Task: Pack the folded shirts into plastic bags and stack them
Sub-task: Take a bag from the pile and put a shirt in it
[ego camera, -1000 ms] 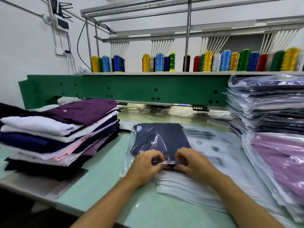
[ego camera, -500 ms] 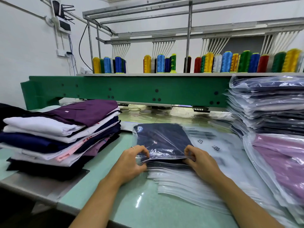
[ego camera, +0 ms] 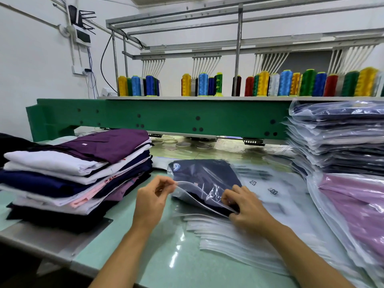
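Observation:
A folded navy shirt sits inside a clear plastic bag (ego camera: 204,179) on top of a pile of empty bags (ego camera: 239,240). My left hand (ego camera: 152,201) pinches the left end of the bag's near edge and holds it raised. My right hand (ego camera: 246,206) pinches the right end of that same edge, lower down. The near end of the bag is lifted off the pile, tilting down to the right. A stack of unpacked folded shirts (ego camera: 76,169) lies to the left. Bagged shirts are stacked (ego camera: 340,138) at the right.
A bagged pink shirt (ego camera: 357,210) lies at the near right. A green machine beam (ego camera: 158,117) spans the back, with thread spools (ego camera: 286,83) on a shelf above it. The pale green table (ego camera: 124,242) has a metal edge at the near left.
My hands moved apart along the bag's near edge, from its middle to its ends. The left hand has lifted its end of the bag off the pile.

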Tool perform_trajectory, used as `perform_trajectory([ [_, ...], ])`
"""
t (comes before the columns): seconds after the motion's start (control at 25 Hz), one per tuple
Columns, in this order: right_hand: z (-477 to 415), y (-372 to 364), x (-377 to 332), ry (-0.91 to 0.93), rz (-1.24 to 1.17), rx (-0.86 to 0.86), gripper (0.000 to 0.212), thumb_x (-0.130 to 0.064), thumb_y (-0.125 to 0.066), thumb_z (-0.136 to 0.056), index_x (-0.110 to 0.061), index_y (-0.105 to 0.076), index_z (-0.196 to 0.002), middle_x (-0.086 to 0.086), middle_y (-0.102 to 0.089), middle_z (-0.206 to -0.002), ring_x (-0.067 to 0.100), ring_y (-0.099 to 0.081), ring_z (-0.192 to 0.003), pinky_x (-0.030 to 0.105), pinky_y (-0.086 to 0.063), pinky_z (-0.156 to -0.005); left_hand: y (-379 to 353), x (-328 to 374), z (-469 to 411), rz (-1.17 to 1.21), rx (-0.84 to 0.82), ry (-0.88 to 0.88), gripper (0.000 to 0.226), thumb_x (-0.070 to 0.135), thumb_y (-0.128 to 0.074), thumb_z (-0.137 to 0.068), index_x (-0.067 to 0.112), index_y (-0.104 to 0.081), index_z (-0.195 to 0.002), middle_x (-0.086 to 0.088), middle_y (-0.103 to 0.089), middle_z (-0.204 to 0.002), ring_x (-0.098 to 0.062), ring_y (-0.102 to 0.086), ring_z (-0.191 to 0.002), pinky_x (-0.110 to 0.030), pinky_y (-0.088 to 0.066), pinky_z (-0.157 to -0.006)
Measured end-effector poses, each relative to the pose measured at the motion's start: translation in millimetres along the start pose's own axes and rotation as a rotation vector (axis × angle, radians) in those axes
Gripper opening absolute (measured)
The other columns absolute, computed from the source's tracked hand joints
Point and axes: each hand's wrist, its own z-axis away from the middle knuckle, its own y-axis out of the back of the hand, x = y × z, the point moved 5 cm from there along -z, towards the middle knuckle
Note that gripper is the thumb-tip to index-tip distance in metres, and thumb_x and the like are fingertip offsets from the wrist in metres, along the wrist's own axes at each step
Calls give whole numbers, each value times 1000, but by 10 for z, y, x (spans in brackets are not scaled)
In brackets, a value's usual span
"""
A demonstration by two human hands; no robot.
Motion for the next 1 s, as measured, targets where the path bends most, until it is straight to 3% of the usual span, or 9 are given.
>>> perform_trajectory([
  [0.16, -152, -50, -440, 136, 127, 173, 29, -47, -50, -87, -35, -52, -113, -16, -48, -105, 11, -42, -97, 30, -37, -84, -41, -12, 6, 93, 1, 35, 18, 11, -65, -97, 28, -65, -103, 8, -78, -95, -12, -76, -90, -23, -57, -84],
  [0.36, -585, -80, -1028, 206, 48, 318, 32, -43, -51, -100, -28, -57, -127, -11, -63, -116, 17, -53, -104, 36, -42, -85, 16, -87, -6, 155, 102, 118, 16, 13, -72, -93, 28, -70, -88, 2, -77, -82, -17, -76, -80, -26, -60, -77],
  [0.44, -701, -89, -1211, 243, 47, 354, 28, -42, -51, -101, -25, -63, -119, -9, -68, -110, 20, -55, -100, 37, -41, -80, 23, -92, -6, 146, 103, 110, 24, 8, -67, -96, 31, -71, -91, 3, -77, -85, -17, -76, -82, -32, -61, -78],
  [0.64, -697, -55, -1435, 267, 297, 591, 23, -34, -71, -92, -21, -61, -76, -8, -64, -66, 22, -53, -67, 33, -36, -55, 55, -118, -23, 121, 134, 95, 17, 13, -63, -99, 26, -69, -91, 2, -73, -86, -18, -74, -81, -42, -62, -75],
  [0.84, -561, -4, -1276, 265, 360, 624, 26, -29, -73, -86, -21, -55, -69, -6, -56, -61, 23, -50, -61, 33, -35, -49, 89, -122, -36, 146, 270, 117, 16, 9, -57, -102, 19, -61, -91, 0, -61, -90, -17, -65, -87, -29, -62, -71],
  [1.0, -420, 29, -1022, 228, 333, 557, 22, -30, -70, -88, -22, -58, -72, -9, -58, -65, 20, -51, -64, 32, -37, -49, 90, -162, -44, 114, 299, 121, 15, 8, -54, -103, 17, -58, -93, -3, -56, -97, -14, -58, -87, -28, -62, -71],
])
